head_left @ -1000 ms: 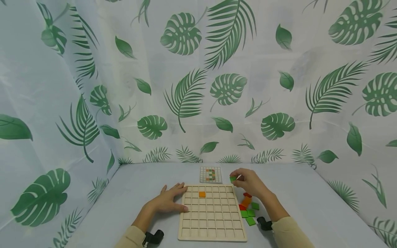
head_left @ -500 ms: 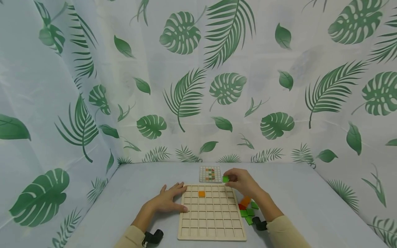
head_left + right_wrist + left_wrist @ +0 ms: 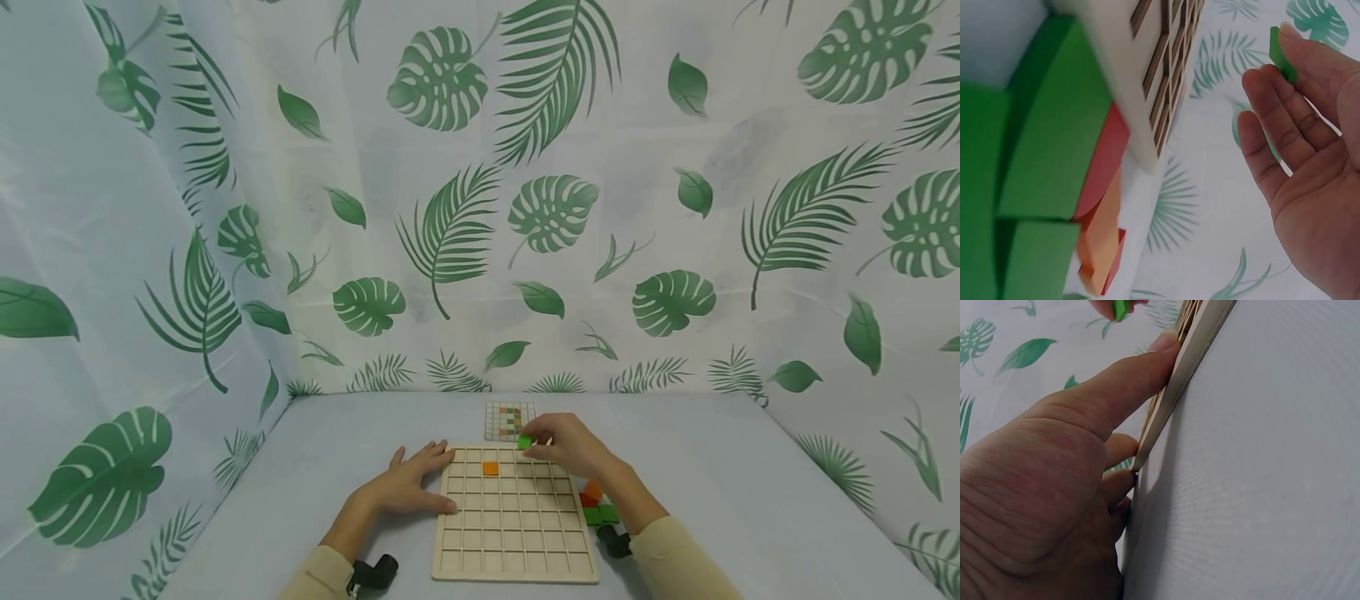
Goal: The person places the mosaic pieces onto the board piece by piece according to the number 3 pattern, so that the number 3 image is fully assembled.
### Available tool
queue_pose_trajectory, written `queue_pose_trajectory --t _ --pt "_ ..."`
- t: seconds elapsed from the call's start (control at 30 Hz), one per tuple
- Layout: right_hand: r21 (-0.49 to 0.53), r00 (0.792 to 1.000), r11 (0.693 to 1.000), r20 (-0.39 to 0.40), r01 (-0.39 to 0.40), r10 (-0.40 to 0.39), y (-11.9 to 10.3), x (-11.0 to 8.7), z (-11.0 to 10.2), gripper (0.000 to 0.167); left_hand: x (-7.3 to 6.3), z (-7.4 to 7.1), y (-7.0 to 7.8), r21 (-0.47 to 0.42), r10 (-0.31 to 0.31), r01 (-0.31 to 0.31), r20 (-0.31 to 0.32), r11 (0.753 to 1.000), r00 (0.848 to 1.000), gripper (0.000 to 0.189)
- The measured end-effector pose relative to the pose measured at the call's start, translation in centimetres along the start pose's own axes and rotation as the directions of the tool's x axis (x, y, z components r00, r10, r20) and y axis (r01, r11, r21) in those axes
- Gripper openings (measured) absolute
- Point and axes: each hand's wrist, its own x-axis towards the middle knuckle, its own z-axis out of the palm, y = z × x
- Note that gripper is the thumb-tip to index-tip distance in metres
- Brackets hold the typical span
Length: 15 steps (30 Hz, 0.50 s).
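A wooden grid board (image 3: 517, 525) lies on the table, with one orange square tile (image 3: 491, 468) in a cell near its far left. My left hand (image 3: 408, 483) rests on the board's left edge, fingers spread and thumb on the rim; the left wrist view shows the thumb (image 3: 1129, 384) against that edge. My right hand (image 3: 570, 446) pinches a green square tile (image 3: 524, 442) between thumb and fingers, above the board's far edge. The right wrist view shows that green tile (image 3: 1280, 55) held at the fingertips, apart from the board.
Behind the board lies a small pattern card (image 3: 501, 421), partly hidden by the right hand. Right of the board is a loose pile of tiles: green tiles (image 3: 600, 515), a red tile (image 3: 588, 500) and an orange tile (image 3: 593, 490). A leaf-print curtain (image 3: 465, 250) hangs behind.
My right hand has moved left with the green tile, from beyond the board's right corner to above its far edge. The left hand stays on the board.
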Motion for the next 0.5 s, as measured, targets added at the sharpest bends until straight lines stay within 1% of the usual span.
queue_pose_trajectory --t 0.13,0.3,0.5 --pt "-0.012 0.999 0.999 0.024 0.04 -0.04 -0.6 0.4 0.2 0.031 0.2 0.0 -0.2 0.0 -0.005 0.005 0.002 1.0 1.0 0.097" --pt "-0.031 0.996 0.997 0.053 0.071 -0.069 -1.0 0.9 0.7 0.032 0.2 0.0 -0.4 0.005 -0.008 0.008 0.002 1.0 1.0 0.097" --pt "-0.078 0.993 0.994 0.091 0.079 -0.072 -1.2 1.3 1.2 0.029 0.2 0.0 -0.4 0.0 -0.005 0.005 0.005 1.0 1.0 0.097"
